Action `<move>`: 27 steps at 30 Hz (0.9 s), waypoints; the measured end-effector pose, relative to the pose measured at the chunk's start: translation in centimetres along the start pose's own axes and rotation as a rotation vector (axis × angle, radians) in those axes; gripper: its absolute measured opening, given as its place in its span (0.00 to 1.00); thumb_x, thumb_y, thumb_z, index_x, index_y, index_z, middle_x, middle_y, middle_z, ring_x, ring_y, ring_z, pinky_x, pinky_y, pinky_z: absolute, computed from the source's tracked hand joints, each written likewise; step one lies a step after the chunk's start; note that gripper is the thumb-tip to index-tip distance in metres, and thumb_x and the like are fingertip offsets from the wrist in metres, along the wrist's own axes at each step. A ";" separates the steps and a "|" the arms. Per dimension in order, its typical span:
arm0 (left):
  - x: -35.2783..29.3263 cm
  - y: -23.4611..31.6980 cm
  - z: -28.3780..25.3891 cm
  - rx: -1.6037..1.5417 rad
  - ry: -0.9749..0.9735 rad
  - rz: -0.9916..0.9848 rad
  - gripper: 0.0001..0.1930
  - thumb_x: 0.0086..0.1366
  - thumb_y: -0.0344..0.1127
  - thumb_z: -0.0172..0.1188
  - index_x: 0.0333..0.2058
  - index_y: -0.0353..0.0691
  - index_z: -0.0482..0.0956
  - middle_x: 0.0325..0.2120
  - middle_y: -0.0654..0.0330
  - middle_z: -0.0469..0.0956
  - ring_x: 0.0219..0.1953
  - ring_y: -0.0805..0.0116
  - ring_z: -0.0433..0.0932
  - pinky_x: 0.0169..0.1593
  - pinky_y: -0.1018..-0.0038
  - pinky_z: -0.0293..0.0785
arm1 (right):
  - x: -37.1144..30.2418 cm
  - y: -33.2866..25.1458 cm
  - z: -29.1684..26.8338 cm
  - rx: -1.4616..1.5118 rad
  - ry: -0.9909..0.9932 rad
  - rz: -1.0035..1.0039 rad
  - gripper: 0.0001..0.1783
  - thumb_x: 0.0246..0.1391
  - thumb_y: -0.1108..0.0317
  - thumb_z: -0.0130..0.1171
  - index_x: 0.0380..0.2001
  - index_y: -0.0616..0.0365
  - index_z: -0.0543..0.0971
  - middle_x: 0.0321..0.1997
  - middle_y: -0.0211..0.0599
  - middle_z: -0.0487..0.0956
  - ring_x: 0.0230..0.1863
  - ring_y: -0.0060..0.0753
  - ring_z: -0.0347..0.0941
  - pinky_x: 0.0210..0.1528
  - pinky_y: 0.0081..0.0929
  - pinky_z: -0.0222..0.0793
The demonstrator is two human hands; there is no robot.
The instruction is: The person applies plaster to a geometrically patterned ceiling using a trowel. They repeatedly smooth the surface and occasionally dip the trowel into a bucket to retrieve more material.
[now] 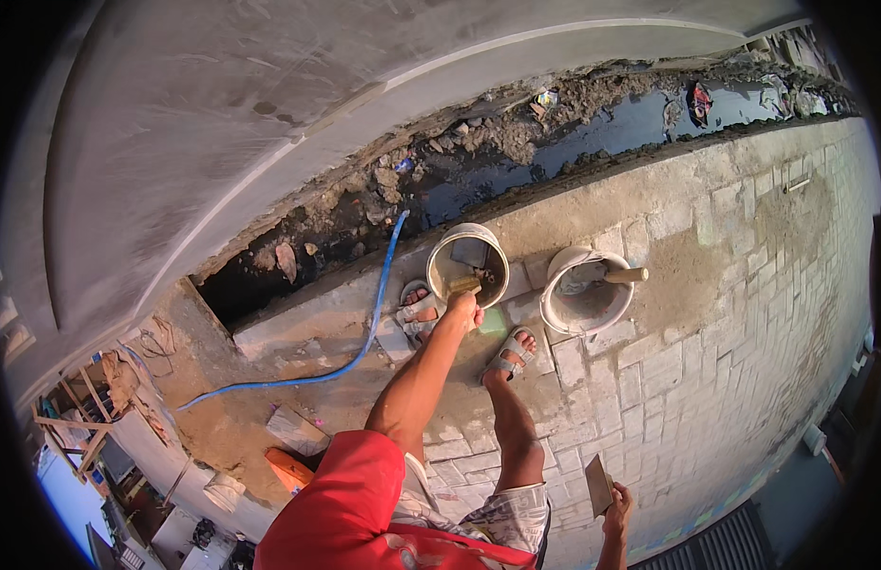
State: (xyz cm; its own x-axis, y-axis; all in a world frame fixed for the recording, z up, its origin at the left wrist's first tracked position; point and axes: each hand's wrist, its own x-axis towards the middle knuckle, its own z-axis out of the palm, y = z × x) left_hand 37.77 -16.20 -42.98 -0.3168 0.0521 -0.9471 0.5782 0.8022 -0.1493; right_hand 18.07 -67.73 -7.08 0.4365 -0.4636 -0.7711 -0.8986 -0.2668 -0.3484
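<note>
My left hand [466, 308] reaches out to the near rim of a pale bucket [497, 245]. It is closed on a short yellowish block that looks like a brush [464, 285], held over the bucket's opening. Inside the bucket are a grey flat piece and something wet, hard to make out. Low on the right, my right hand [617, 513] grips a flat rectangular plastering trowel [599, 485], its plate tilted up. To the right of the first bucket stands a white bucket [551, 309] with grey mix inside; a tool with a wooden handle [628, 275] rests across its rim.
A ditch of dark water [602, 133] with mud and litter runs between the grey plastered wall [222, 114] and the paved walkway [669, 370]. A blue hose [372, 328] curves along the left. My sandalled feet [513, 353] stand beside the buckets.
</note>
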 end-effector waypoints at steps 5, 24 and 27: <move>-15.4 -4.3 -6.4 0.390 -0.187 0.515 0.09 0.56 0.29 0.53 0.37 0.36 0.68 0.18 0.56 0.72 0.12 0.68 0.70 0.12 0.72 0.63 | -0.4 -3.0 3.4 0.064 -0.130 0.035 0.17 0.56 0.63 0.52 0.45 0.62 0.73 0.36 0.41 0.76 0.33 0.33 0.74 0.31 0.28 0.73; -70.0 16.1 -33.4 0.748 0.444 2.251 0.14 0.61 0.34 0.58 0.46 0.39 0.76 0.30 0.55 0.77 0.31 0.54 0.77 0.32 0.62 0.73 | -9.1 -26.6 8.7 0.222 -0.126 -0.450 0.15 0.57 0.65 0.51 0.44 0.63 0.73 0.35 0.42 0.76 0.30 0.32 0.74 0.23 0.27 0.72; -75.2 20.0 -35.6 1.021 0.545 2.262 0.15 0.63 0.35 0.55 0.48 0.38 0.75 0.34 0.53 0.78 0.34 0.53 0.78 0.35 0.62 0.73 | -9.8 -26.9 9.9 0.268 -0.100 -0.498 0.17 0.57 0.64 0.52 0.46 0.63 0.73 0.34 0.42 0.76 0.29 0.31 0.74 0.22 0.26 0.71</move>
State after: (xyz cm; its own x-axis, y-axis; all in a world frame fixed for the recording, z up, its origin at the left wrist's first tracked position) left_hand 46.38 17.07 35.38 0.9495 0.1859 0.2529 0.1138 -0.9548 0.2745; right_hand 37.54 -47.63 4.58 0.8152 -0.2513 -0.5218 -0.5715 -0.2023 -0.7953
